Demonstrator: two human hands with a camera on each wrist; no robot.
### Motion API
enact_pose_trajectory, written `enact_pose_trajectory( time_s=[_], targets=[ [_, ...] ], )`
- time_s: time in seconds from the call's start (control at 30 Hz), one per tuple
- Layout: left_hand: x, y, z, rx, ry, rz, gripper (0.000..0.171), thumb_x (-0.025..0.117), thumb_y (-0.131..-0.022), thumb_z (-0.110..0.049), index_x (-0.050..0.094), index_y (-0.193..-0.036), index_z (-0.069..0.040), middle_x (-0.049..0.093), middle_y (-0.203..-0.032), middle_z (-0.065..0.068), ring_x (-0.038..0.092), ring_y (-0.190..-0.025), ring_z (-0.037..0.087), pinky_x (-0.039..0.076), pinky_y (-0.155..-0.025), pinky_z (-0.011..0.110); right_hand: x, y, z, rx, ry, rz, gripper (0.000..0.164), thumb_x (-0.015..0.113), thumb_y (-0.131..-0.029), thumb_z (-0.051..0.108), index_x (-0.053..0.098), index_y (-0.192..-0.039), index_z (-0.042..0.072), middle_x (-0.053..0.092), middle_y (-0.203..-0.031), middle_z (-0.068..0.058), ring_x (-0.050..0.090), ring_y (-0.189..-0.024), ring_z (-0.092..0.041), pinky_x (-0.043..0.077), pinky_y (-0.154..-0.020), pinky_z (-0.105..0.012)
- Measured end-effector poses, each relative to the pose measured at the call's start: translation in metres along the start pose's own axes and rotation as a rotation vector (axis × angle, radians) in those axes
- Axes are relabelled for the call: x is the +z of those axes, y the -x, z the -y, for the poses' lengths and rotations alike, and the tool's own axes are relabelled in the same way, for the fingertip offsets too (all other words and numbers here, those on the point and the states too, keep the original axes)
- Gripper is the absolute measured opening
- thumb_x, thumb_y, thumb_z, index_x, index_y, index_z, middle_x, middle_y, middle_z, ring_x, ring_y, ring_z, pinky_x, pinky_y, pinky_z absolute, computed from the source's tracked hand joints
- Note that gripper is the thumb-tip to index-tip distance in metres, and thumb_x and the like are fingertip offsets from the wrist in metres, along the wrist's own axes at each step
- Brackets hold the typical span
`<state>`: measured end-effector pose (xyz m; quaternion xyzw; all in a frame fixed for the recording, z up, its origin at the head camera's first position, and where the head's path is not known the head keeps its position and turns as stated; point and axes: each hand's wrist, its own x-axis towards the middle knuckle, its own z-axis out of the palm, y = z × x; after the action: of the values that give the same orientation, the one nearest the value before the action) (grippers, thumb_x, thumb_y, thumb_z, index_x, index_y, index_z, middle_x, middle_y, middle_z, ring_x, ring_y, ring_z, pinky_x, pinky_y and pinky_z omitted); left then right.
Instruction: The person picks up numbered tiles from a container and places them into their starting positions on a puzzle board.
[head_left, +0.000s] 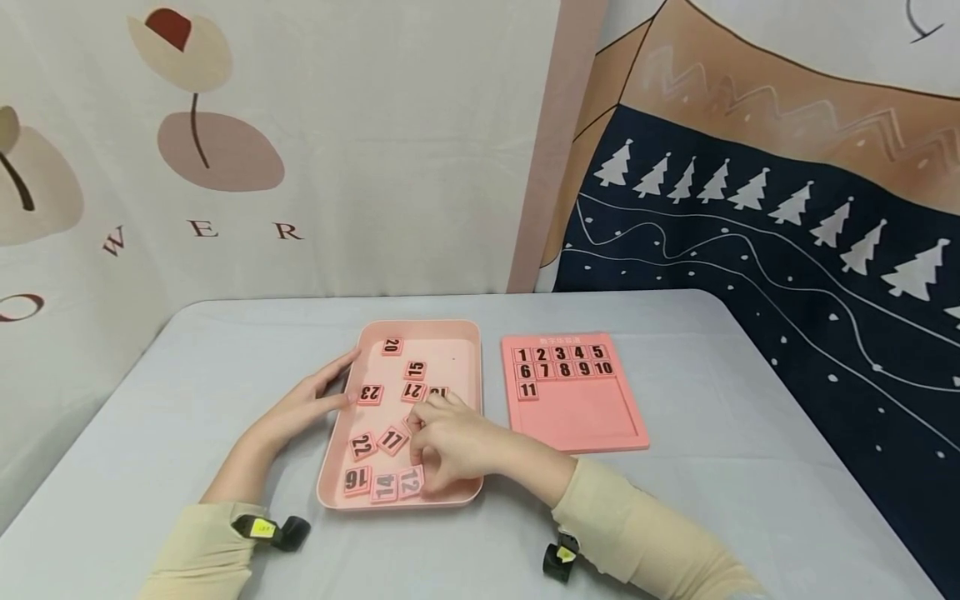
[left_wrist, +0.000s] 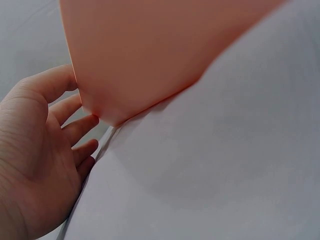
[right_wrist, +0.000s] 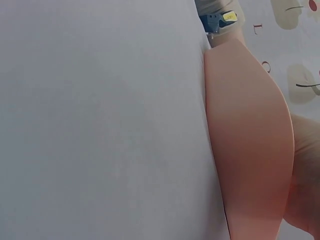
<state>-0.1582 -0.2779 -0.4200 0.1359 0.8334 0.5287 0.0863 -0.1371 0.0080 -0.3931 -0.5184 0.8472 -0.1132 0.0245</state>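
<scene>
My right hand reaches into the pink tray with curled fingers. Its thumb and fingertips pinch at the edge of the number 12 tile, beside the number 14 tile. In the right wrist view, the tray's wall covers most of this hand. My left hand rests against the tray's left side, its fingers spread and relaxed; the left wrist view has this hand with fingertips at the outer wall. More tiles lie scattered in the tray, among them number 17 and number 16.
Right of the tray lies a pink number board, tiles 1 to 10 filling two rows and tile 11 starting the third. A pale cloth covers the table. Printed curtains hang behind it.
</scene>
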Motion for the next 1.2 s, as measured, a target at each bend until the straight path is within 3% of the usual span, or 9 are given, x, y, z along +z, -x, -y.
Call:
enact_pose_trajectory(
  time_s=[0.23, 0.43, 0.73, 1.03, 1.2],
  targets=[
    [0.001, 0.000, -0.001, 0.016, 0.002, 0.001, 0.075, 0.064, -0.090, -0.016, 0.023, -0.153, -0.010, 0.014, -0.157, 0.019, 0.009, -0.142, 0.040, 0.008, -0.111, 0.059, -0.013, 0.007, -0.006, -0.059, -0.049, -0.068, 0.027, 0.082, -0.065, 0.041, 0.074, -0.086, 0.027, 0.047, -0.101, 0.012, 0.037, -0.095, -0.007, 0.030, -0.085, -0.020],
    [0.001, -0.001, 0.000, 0.012, -0.001, 0.002, 0.076, 0.065, -0.090, -0.017, 0.023, -0.153, -0.011, 0.014, -0.157, 0.018, 0.009, -0.142, 0.039, 0.008, -0.112, 0.058, -0.031, 0.019, -0.016, -0.072, -0.078, -0.118, 0.028, 0.083, -0.066, 0.033, 0.075, -0.091, 0.023, 0.050, -0.105, 0.006, 0.040, -0.098, -0.011, 0.031, -0.087, -0.023],
    [0.000, -0.001, 0.002, 0.003, 0.010, 0.003, 0.077, 0.065, -0.089, -0.016, 0.023, -0.153, -0.013, 0.014, -0.158, 0.015, 0.009, -0.143, 0.037, 0.007, -0.112, 0.057, -0.046, 0.047, -0.041, -0.086, -0.018, -0.174, 0.023, 0.082, -0.069, 0.033, 0.074, -0.089, 0.023, 0.047, -0.102, 0.005, 0.042, -0.098, -0.017, 0.033, -0.084, -0.031],
    [0.000, 0.000, 0.003, 0.011, 0.009, 0.004, 0.077, 0.065, -0.089, -0.015, 0.023, -0.153, -0.012, 0.013, -0.158, 0.016, 0.009, -0.142, 0.038, 0.008, -0.112, 0.057, -0.058, 0.083, -0.073, 0.007, -0.004, -0.173, 0.025, 0.081, -0.066, 0.024, 0.074, -0.089, 0.023, 0.045, -0.102, 0.006, 0.040, -0.098, -0.017, 0.034, -0.086, -0.035],
    [0.000, 0.000, 0.003, 0.011, 0.020, 0.007, 0.077, 0.064, -0.089, -0.014, 0.023, -0.153, -0.012, 0.014, -0.158, 0.015, 0.009, -0.143, 0.037, 0.008, -0.112, 0.056, -0.063, 0.100, -0.092, 0.050, 0.015, -0.141, 0.028, 0.084, -0.065, 0.025, 0.075, -0.091, 0.022, 0.051, -0.107, 0.000, 0.040, -0.103, -0.018, 0.035, -0.092, -0.040]
  ],
)
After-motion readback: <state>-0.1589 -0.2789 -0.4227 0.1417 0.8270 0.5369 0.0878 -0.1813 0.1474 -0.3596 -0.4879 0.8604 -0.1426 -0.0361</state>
